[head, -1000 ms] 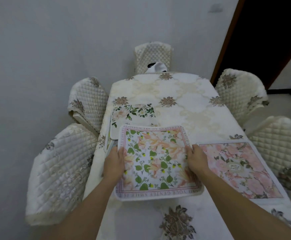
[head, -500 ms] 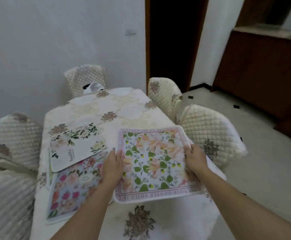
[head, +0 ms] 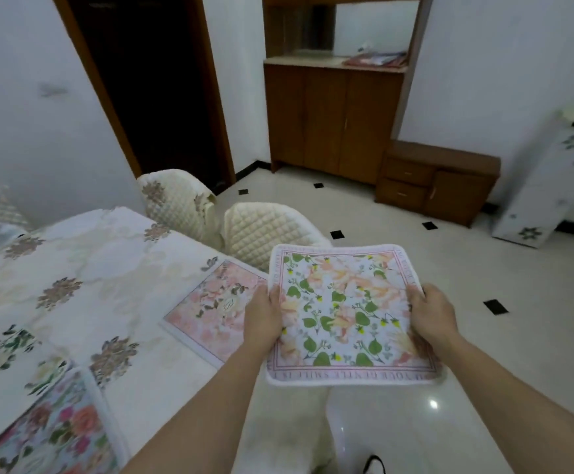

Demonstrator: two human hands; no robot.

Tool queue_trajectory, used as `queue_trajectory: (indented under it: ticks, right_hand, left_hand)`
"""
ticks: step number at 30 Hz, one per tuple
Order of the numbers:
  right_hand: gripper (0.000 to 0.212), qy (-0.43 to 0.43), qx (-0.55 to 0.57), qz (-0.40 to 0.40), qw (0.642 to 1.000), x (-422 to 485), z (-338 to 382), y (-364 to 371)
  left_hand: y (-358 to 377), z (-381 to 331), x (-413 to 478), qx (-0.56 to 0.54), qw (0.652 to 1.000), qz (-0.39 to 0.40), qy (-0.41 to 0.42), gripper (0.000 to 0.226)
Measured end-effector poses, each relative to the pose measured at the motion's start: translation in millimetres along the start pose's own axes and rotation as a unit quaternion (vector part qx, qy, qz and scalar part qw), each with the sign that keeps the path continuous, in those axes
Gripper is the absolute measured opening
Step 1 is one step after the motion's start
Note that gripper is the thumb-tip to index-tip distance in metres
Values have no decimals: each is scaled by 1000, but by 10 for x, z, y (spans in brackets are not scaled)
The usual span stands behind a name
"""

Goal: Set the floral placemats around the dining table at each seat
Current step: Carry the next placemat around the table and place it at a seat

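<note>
both hands curled tight: left hand [head: 262, 319] grips 9 o'clock edge, right hand [head: 433, 314] grips 3 o'clock edge of square green-leaf peach-flower fabric placemat [head: 347, 314], held above floor, just off the table [head: 114, 268].

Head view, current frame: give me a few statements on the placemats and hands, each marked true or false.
1. The left hand and the right hand grip the white square placemat with green leaves and peach flowers by opposite edges. True.
2. That placemat lies flat on the cream floral tablecloth. False: it is held up, mostly past the table's edge.
3. A pink floral placemat lies on the tablecloth beside the left hand. True.
4. The brown wooden cabinet has its doors open. False: they are shut.
</note>
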State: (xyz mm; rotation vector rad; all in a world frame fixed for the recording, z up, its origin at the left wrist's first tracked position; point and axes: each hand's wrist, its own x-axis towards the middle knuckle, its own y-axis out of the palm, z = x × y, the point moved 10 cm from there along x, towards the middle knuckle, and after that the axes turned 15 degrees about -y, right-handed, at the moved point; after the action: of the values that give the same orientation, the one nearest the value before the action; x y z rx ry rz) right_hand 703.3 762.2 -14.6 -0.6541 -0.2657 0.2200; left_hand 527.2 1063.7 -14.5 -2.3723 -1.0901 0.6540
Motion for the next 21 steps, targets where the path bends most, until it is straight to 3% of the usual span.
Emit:
queue_trajectory:
  ticks: [11, 21]
  right_hand:
    - [34, 82, 7, -79, 993, 318, -1109, -966]
    - [32, 98, 7, -80, 992, 1875, -2095, -1489]
  left_hand:
    - [1409, -1018, 119, 37, 994, 73, 76, 30]
    - [2913, -2074, 843, 60, 994, 80, 52, 38]
